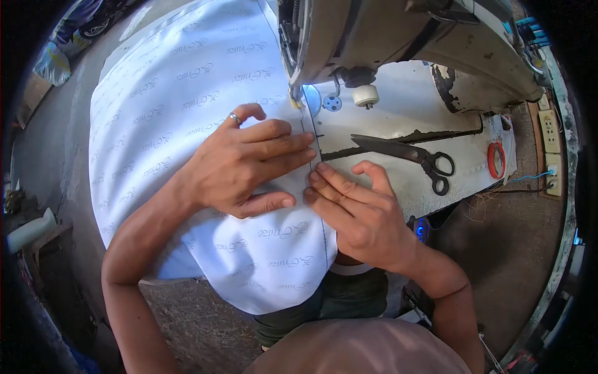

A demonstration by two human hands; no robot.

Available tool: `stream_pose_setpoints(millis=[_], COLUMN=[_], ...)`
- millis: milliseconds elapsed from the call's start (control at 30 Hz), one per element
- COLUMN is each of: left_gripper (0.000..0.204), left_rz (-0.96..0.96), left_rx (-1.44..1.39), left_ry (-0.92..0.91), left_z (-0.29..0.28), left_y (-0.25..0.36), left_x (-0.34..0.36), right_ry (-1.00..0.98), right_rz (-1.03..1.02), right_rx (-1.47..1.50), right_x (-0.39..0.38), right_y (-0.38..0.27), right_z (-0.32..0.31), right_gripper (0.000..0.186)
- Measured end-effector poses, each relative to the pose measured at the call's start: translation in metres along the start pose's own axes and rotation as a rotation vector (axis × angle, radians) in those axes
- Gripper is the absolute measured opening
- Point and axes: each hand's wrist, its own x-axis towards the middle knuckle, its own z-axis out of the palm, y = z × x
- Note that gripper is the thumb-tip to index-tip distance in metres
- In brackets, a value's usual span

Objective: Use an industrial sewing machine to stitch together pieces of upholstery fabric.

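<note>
A large white cloth (162,100) with pale printed script and a dark line along its right edge lies under the head of the sewing machine (411,31). My left hand (249,162) lies on it with fingers spread, two fingertips at the edge. My right hand (352,209) rests its fingertips on the same edge just below them, little finger crooked up, thumb hidden. Black scissors (411,153) lie on the worn white machine bed (380,109), right of the cloth, above my right hand.
A white knob (365,95) sits under the machine's arm. An orange-red handled tool (495,159) lies at the bed's right end, by power outlets (549,131) with cables. A small blue-lit device (421,229) is below the bed's front edge. Bags (53,62) are on the floor at upper left.
</note>
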Motion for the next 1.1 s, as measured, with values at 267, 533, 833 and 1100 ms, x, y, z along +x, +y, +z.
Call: stream_pose_setpoints(millis=[267,533,833,1100], left_gripper=[0.073,0.077,0.069,0.069], left_rz=[-0.047,-0.178,-0.092,-0.063], left_rx=[0.104,-0.064,-0.164,-0.122], left_ry=[-0.132,-0.085,-0.065,-0.047], left_z=[-0.008,-0.010,-0.003,-0.003], left_y=[-0.016,0.065,0.031,0.002], left_x=[0.005,-0.004,-0.010,-0.009], right_ry=[0.021,0.009,0.009,0.021], right_rz=[-0.028,-0.071,-0.089,-0.074], right_rx=[-0.017,0.050,0.013,0.022], right_x=[0.010,-0.033,-0.020,0.000], right_y=[0.014,-0.005,0.003,0.015], right_z=[0.006,0.003,0.002,0.006], right_gripper=[0.023,0.028,0.027,0.024])
